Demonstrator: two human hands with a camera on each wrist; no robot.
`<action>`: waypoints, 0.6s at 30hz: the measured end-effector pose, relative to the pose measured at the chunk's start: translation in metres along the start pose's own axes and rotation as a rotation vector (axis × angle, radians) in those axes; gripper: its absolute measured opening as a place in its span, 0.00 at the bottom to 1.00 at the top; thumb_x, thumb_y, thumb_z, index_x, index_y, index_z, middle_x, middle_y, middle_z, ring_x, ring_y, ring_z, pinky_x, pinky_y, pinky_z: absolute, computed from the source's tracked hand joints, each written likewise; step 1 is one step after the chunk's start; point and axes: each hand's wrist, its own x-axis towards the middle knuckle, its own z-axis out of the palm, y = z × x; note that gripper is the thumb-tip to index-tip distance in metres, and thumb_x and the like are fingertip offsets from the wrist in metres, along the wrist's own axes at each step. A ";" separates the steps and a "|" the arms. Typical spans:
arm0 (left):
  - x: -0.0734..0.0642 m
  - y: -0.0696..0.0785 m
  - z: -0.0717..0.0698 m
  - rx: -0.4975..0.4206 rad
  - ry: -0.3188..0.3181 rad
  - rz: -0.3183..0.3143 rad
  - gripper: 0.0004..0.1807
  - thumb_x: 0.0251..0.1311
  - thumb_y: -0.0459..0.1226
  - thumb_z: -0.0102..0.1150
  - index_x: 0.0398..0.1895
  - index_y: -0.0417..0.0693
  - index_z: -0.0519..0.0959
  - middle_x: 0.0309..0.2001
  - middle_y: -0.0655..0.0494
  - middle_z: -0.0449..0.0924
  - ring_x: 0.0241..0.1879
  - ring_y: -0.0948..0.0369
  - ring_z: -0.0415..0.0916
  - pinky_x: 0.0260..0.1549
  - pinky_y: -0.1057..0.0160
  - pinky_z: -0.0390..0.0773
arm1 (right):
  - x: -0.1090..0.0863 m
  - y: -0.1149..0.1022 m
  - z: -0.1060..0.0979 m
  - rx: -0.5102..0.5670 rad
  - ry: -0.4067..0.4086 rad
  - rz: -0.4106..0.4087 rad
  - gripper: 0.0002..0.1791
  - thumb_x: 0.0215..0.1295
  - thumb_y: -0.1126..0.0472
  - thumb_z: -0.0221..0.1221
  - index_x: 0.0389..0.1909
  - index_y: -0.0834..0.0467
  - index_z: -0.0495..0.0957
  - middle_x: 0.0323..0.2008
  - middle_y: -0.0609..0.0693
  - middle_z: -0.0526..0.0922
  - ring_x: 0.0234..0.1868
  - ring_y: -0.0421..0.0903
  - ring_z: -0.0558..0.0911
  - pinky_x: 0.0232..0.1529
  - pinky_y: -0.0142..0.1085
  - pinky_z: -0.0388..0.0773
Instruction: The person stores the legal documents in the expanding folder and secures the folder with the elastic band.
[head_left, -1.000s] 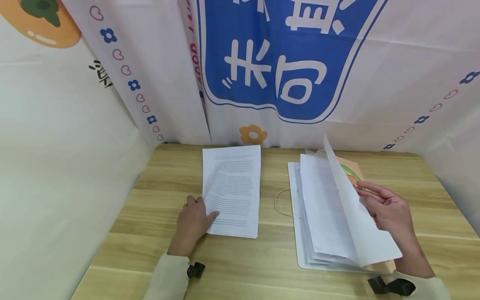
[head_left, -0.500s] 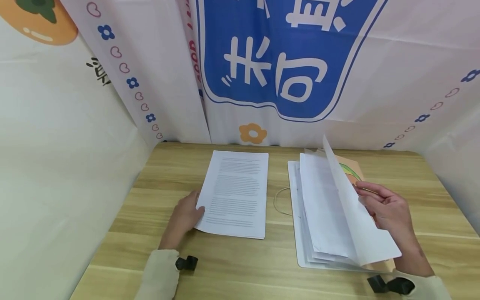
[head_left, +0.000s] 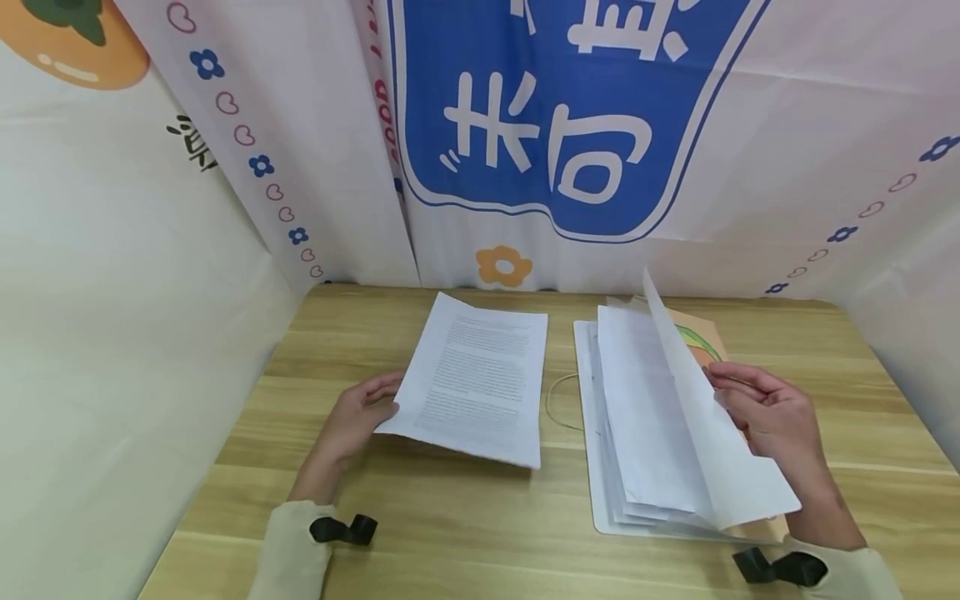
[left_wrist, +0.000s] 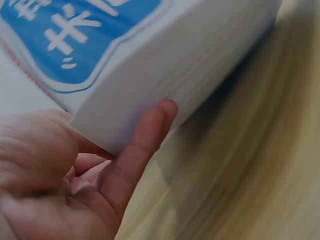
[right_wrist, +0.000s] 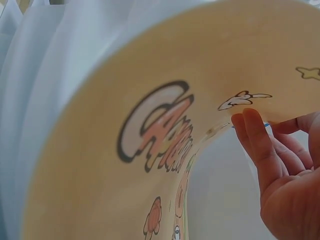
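My left hand pinches the left edge of a few printed sheets of paper, raised and tilted above the table. In the left wrist view the thumb is on one side of the paper and straight fingers lie against the other. At the right lies a folder with several white sheets in it. My right hand holds its front cover partly lifted, by the outer edge. The right wrist view shows the cover's tan outside, with cartoon prints, bending away from the hand.
A thin elastic cord loops out from the folder's left side onto the wooden table. White printed cloth hangs behind the table and along both sides.
The left hand has moved a little left and its grip on the printed sheets has shifted. The sheets have swung right and risen off the table. The right hand and the folder stay put.
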 end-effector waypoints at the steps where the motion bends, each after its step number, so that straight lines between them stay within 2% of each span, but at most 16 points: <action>1: -0.001 -0.001 0.000 -0.054 -0.001 -0.008 0.25 0.71 0.25 0.52 0.71 0.35 0.70 0.64 0.36 0.75 0.56 0.50 0.77 0.47 0.64 0.79 | 0.000 0.000 0.000 0.012 -0.002 -0.003 0.14 0.67 0.70 0.65 0.47 0.49 0.89 0.39 0.38 0.90 0.31 0.33 0.85 0.13 0.28 0.59; 3: -0.002 -0.002 -0.001 -0.143 0.002 -0.019 0.25 0.72 0.25 0.51 0.72 0.35 0.69 0.65 0.36 0.73 0.55 0.54 0.78 0.47 0.64 0.80 | 0.001 0.000 0.001 0.027 -0.007 -0.011 0.15 0.67 0.71 0.65 0.46 0.49 0.90 0.40 0.39 0.90 0.36 0.33 0.86 0.15 0.25 0.66; 4: -0.002 -0.003 -0.001 -0.175 0.007 -0.020 0.25 0.72 0.25 0.51 0.72 0.35 0.69 0.65 0.36 0.73 0.54 0.55 0.79 0.46 0.64 0.80 | 0.001 0.000 0.001 0.026 -0.009 -0.018 0.15 0.67 0.71 0.65 0.46 0.49 0.89 0.40 0.39 0.90 0.36 0.33 0.87 0.15 0.24 0.66; 7: -0.003 -0.004 -0.001 -0.266 0.016 -0.006 0.26 0.72 0.23 0.50 0.72 0.33 0.66 0.65 0.36 0.71 0.52 0.59 0.79 0.46 0.64 0.81 | 0.000 0.000 0.002 0.019 -0.010 -0.026 0.15 0.67 0.70 0.66 0.46 0.48 0.89 0.39 0.38 0.90 0.34 0.33 0.86 0.14 0.26 0.62; 10: -0.003 -0.004 0.001 -0.351 0.010 0.034 0.27 0.72 0.22 0.49 0.73 0.33 0.64 0.64 0.39 0.71 0.52 0.59 0.78 0.46 0.63 0.81 | -0.001 0.001 0.002 0.012 -0.008 -0.025 0.14 0.67 0.69 0.66 0.46 0.48 0.89 0.39 0.38 0.89 0.32 0.33 0.86 0.12 0.28 0.58; 14: -0.004 -0.003 0.006 -0.418 -0.021 0.098 0.28 0.71 0.20 0.48 0.73 0.32 0.61 0.62 0.43 0.71 0.52 0.59 0.77 0.45 0.65 0.81 | -0.002 0.001 0.002 -0.011 0.001 -0.022 0.13 0.68 0.68 0.66 0.48 0.48 0.88 0.39 0.37 0.89 0.26 0.34 0.83 0.12 0.33 0.53; 18: -0.005 -0.001 0.012 -0.454 -0.045 0.130 0.27 0.70 0.20 0.48 0.72 0.30 0.61 0.60 0.46 0.72 0.50 0.59 0.78 0.41 0.66 0.82 | -0.002 0.003 0.002 -0.015 0.009 -0.015 0.13 0.68 0.68 0.66 0.48 0.48 0.88 0.39 0.37 0.89 0.23 0.35 0.80 0.12 0.35 0.50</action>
